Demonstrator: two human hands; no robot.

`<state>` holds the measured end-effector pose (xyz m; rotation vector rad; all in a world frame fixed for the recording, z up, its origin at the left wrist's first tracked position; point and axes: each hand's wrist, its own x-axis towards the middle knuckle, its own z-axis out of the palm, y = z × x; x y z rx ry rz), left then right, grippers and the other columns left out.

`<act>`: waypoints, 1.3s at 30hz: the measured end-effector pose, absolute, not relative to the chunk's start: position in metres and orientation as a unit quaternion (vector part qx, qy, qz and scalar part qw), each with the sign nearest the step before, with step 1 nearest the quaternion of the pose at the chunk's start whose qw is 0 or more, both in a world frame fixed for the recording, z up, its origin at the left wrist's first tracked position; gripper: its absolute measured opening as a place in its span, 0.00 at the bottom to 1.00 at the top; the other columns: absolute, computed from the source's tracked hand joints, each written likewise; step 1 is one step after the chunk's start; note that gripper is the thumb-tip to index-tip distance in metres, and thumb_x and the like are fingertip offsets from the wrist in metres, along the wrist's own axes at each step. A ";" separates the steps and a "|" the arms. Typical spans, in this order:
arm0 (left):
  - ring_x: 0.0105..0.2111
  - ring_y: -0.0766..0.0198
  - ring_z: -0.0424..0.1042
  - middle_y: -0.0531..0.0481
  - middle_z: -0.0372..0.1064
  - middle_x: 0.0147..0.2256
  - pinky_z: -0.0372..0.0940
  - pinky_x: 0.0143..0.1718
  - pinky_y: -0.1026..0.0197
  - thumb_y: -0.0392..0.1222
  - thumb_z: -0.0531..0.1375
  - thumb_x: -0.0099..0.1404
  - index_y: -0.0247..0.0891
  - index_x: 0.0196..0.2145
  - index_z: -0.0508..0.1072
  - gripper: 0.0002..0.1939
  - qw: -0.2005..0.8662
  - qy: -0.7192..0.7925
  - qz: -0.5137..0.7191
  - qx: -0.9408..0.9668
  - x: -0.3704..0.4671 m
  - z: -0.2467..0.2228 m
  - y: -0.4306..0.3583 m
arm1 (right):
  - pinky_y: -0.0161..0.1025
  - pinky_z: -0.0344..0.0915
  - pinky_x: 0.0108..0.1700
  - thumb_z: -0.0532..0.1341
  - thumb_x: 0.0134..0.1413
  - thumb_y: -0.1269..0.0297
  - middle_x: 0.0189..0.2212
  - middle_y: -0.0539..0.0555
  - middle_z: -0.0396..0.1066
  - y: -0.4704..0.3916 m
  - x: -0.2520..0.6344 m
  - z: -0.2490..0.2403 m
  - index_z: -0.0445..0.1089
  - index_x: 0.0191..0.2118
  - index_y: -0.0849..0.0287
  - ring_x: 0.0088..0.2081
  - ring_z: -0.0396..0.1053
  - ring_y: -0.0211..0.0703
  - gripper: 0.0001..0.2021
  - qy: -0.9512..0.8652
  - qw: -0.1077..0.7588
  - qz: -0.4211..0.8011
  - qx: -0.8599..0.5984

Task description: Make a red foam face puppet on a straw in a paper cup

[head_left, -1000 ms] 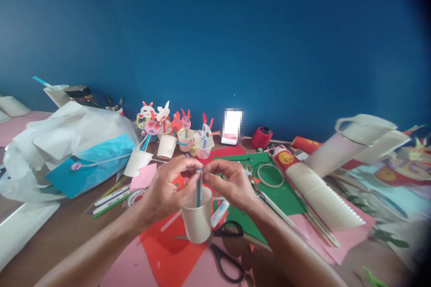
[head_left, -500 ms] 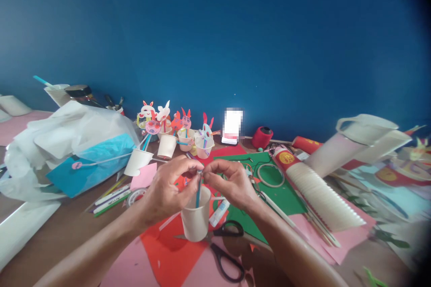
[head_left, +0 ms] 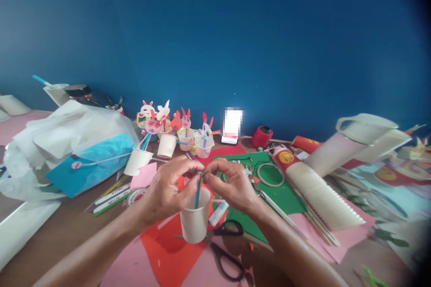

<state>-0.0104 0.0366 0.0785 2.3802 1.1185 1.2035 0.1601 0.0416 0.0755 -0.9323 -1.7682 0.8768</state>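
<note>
A white paper cup (head_left: 194, 226) stands in front of me on red paper (head_left: 171, 260), with a blue straw-like strip (head_left: 198, 195) rising out of it. My left hand (head_left: 173, 184) pinches the strip's upper end between thumb and fingers. From the other side, my right hand (head_left: 232, 184) has thumb and fingertips pressed together at the same top end. Whatever lies between the right fingertips is too small to make out. Black-handled scissors (head_left: 224, 260) lie beside the cup, blades partly behind it. A small white tube (head_left: 219, 213) rests just right of the cup.
Paper cups with animal cut-outs (head_left: 204, 145) line the back. At left lie a plastic bag (head_left: 67, 130) and markers (head_left: 112, 199). Right of centre are green sheets (head_left: 269, 166), a sleeve of stacked paper cups (head_left: 323, 197) and a tilted pitcher (head_left: 340, 152).
The cup has shifted very slightly left and toward me. Both hands keep nearly the same pinch at the strip's top.
</note>
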 end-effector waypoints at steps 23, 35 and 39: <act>0.30 0.65 0.70 0.49 0.70 0.30 0.65 0.32 0.63 0.33 0.55 0.56 0.37 0.35 0.68 0.08 0.098 0.395 0.396 0.823 -0.008 0.084 0.033 | 0.34 0.59 0.35 0.56 0.43 0.75 0.20 0.48 0.69 0.036 0.155 0.079 0.68 0.21 0.58 0.25 0.64 0.36 0.07 -0.754 0.461 0.248 -0.396; 0.30 0.64 0.70 0.49 0.71 0.30 0.64 0.33 0.63 0.33 0.55 0.56 0.38 0.35 0.69 0.08 0.088 0.390 0.398 0.826 -0.010 0.081 0.033 | 0.35 0.58 0.35 0.56 0.41 0.75 0.19 0.47 0.68 0.034 0.153 0.081 0.65 0.20 0.59 0.24 0.63 0.35 0.07 -0.747 0.454 0.250 -0.416; 0.31 0.64 0.70 0.49 0.72 0.31 0.64 0.33 0.63 0.33 0.56 0.56 0.37 0.36 0.69 0.09 0.094 0.382 0.403 0.827 -0.010 0.080 0.033 | 0.33 0.58 0.33 0.56 0.45 0.74 0.21 0.47 0.68 0.035 0.155 0.080 0.66 0.22 0.59 0.26 0.64 0.35 0.06 -0.743 0.454 0.277 -0.406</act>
